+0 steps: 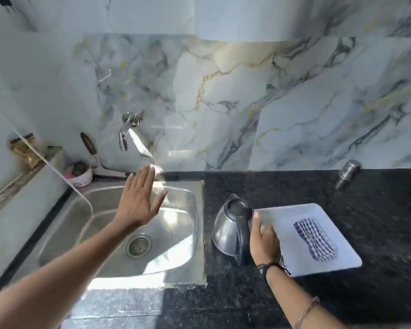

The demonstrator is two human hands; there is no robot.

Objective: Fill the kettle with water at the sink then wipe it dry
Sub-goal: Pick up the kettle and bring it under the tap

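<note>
A steel kettle [224, 230] with a black lid and handle stands on the dark counter just right of the sink [105, 264]. My right hand [263, 238] is wrapped around its black handle. My left hand [138, 200] hovers flat over the back of the basin with fingers spread, below and right of the chrome wall tap [126, 131]. No water is seen running. A blue-and-white checked cloth [314, 239] lies folded on a white tray [337, 260] right of the kettle.
A pink-and-white bowl [81, 175] and a dark-handled utensil [89, 146] sit at the sink's back left corner. A steel shaker [347, 173] stands at the back right by the marble wall. The drain [138, 245] lies mid-basin.
</note>
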